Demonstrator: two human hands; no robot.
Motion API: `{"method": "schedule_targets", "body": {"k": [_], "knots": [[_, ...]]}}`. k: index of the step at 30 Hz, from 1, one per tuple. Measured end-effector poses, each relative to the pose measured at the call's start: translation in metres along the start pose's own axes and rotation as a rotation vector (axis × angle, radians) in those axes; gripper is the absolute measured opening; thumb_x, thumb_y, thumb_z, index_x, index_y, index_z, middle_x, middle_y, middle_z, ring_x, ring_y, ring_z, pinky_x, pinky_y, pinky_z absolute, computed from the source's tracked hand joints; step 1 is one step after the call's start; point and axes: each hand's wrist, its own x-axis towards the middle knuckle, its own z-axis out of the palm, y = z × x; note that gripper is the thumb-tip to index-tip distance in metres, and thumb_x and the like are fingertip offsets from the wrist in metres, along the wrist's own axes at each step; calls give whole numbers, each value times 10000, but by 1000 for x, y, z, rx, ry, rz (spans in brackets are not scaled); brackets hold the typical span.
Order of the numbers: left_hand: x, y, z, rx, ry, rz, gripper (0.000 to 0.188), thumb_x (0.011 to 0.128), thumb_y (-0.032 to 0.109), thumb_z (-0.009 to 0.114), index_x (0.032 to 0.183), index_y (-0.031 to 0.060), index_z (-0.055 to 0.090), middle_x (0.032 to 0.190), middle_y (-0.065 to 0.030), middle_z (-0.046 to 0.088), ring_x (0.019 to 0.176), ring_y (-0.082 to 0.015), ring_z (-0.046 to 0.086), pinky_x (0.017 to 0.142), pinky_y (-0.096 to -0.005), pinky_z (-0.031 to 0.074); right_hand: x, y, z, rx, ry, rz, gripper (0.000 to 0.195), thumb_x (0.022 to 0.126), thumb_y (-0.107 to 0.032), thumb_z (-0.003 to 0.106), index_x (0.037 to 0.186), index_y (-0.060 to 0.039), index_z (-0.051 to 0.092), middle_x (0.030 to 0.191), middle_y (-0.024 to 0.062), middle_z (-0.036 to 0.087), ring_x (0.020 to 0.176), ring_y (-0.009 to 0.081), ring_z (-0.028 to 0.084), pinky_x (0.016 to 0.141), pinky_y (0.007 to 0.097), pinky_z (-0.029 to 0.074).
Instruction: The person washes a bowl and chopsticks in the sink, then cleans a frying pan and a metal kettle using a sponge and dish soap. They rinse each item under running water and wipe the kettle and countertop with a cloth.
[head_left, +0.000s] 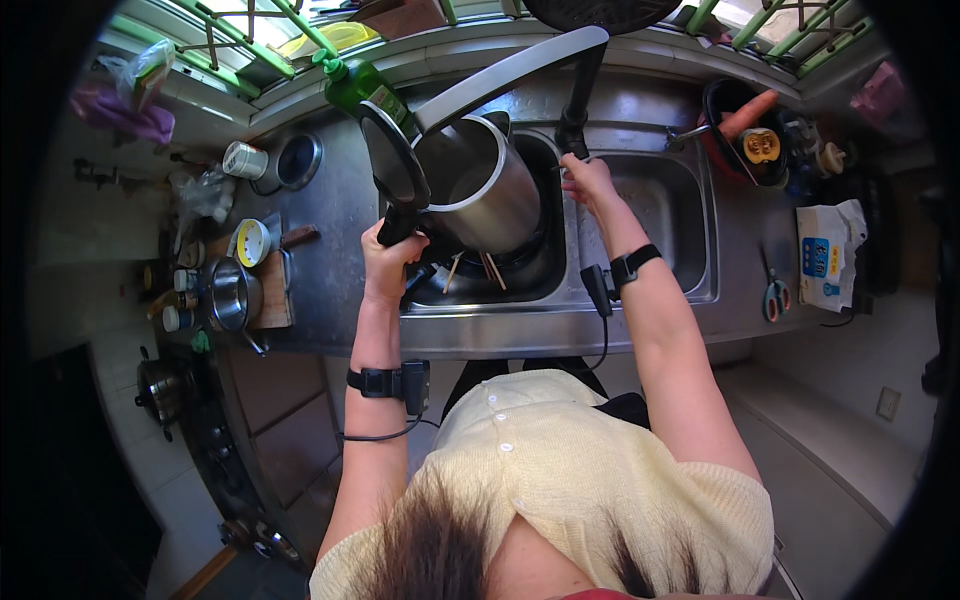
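Observation:
My left hand (393, 259) grips the black handle of a stainless steel electric kettle (499, 199), held over the left sink basin with its lid (391, 154) raised. The kettle's mouth lies under the outlet end of a long faucet spout (510, 71). My right hand (589, 180) is at the base of the faucet, between the two basins, its fingers bent at a small lever; how firmly they hold it is hard to tell. Below the kettle, a dark pan (525, 281) with chopsticks (493, 271) in it sits in the left basin.
A green dish soap bottle (367, 90) stands behind the kettle. To the left are a kettle base (299, 161), a steel pot (231, 294) and a wooden cutting board (271, 289). On the right are a bowl with a carrot (750, 116) and cut squash (760, 145), scissors (776, 296) and a tissue pack (829, 255).

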Motion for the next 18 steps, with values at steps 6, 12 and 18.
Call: {"method": "schedule_targets", "body": {"k": [6,12,18], "knots": [[3,-17,-13,-119,-26,0,59,631,-28,589,687,-9,589,610,-40,578,498,-81,463,486,-227,346,-70,-28,10,57,-202,-495,401,887,-301,587,1149,2,602,1012,56,661,928,172,615,841,281,465],[3,-18,-5,-87,-45,-35,55,635,-33,581,684,-8,591,596,-36,567,497,-85,462,490,-230,345,-95,-62,33,155,-402,-585,553,971,-464,421,1341,-57,484,1290,46,536,1189,139,456,991,271,316],[5,-29,-9,-126,-68,-75,79,645,-35,621,706,8,597,615,-39,574,524,-97,486,514,-236,364,-111,-64,41,245,-439,-535,643,966,-494,420,1356,17,438,1344,76,484,1242,160,409,1065,262,241]]}}
